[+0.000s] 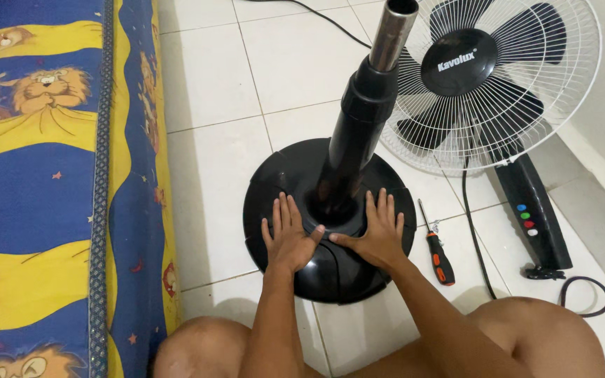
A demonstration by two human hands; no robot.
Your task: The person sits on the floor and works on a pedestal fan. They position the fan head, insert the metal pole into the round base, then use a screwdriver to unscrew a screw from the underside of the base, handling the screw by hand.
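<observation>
Two hands are pressed flat, fingers spread, on the round black base [330,269] at the frame's centre: the left hand [290,234] and right hand [379,231] flank the pole [358,126], apparently to steady it. Nothing is gripped. A screwdriver [437,245] lies just right; the fan head [491,77] is cut off at upper right.

Both hands, the left hand [288,234] and right hand [377,233], are bare: no rings, gloves, watch or sleeves; forearms and knees uncovered.
</observation>
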